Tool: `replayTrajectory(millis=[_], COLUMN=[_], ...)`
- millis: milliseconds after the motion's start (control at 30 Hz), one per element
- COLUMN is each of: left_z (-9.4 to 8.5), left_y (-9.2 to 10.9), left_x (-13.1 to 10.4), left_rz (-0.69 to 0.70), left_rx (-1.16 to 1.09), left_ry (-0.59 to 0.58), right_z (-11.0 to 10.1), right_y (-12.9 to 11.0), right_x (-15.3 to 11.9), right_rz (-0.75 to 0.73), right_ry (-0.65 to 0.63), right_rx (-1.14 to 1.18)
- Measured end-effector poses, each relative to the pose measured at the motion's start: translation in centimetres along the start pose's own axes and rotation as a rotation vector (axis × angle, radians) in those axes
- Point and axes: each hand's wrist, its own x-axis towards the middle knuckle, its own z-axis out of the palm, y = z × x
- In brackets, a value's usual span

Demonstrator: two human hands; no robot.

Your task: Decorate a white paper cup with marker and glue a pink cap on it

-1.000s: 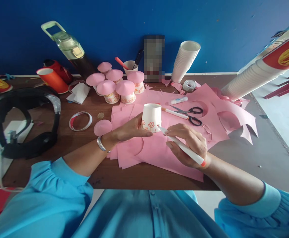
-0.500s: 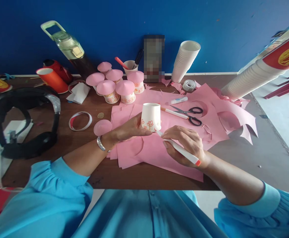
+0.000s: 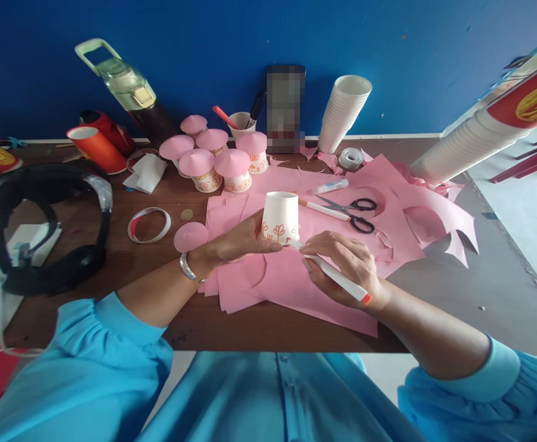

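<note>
A white paper cup [image 3: 280, 212], turned upside down, has orange flowers drawn round its lower part. My left hand [image 3: 250, 236] is closed on it from the left side and from below. Between the thumb and fingers of my right hand [image 3: 344, 267] is a white marker [image 3: 337, 279] with an orange end. Its tip meets the lower right of the cup, by the drawn flowers. Pink paper sheets [image 3: 291, 282] lie beneath both hands. Just beyond them rest black-handled scissors [image 3: 363, 215] and another white marker [image 3: 326, 210].
Several cups with pink cone tops [image 3: 232, 164] stand behind on the left. A stack of white cups [image 3: 344, 113] and a tape roll [image 3: 351, 158] are at the back. To the left lie a tape ring [image 3: 169, 226] and a black headband device [image 3: 105, 239]. A tall bottle [image 3: 130, 92] leans behind.
The marker's tip has shifted very slightly at the cup's lower edge, with my right hand moving a little. My left hand and the cup stay nearly still.
</note>
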Motion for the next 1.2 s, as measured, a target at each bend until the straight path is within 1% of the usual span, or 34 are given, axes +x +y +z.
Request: replayTrajectory(millis=[167,433,667,1033,1200], left_z=[0.06,-0.5,-0.2,-0.21,-0.28], left_y=[0.16,-0.48,-0.13,-0.22,-0.45], left_x=[0.0,0.08,0.09,0.14,0.17], left_rz=[-0.006,-0.004,0.0,-0.009,-0.005], left_rx=[-0.006,0.008,0.028,0.042,0.053], left_ry=[-0.002,-0.012,0.005,0.002,0.013], right_z=[-0.04,-0.07,-0.02,-0.03,-0.14], right_y=[-0.05,0.03,-0.29,-0.17,-0.19], right_x=[0.0,-0.07,0.2,0.06,0.04], right_rz=[0.006,0.022,0.022,0.048,0.036], right_ry=[0.008,0.006,-0.008,-0.044,-0.004], right_rx=[-0.013,-0.014,0.005,0.039,0.037])
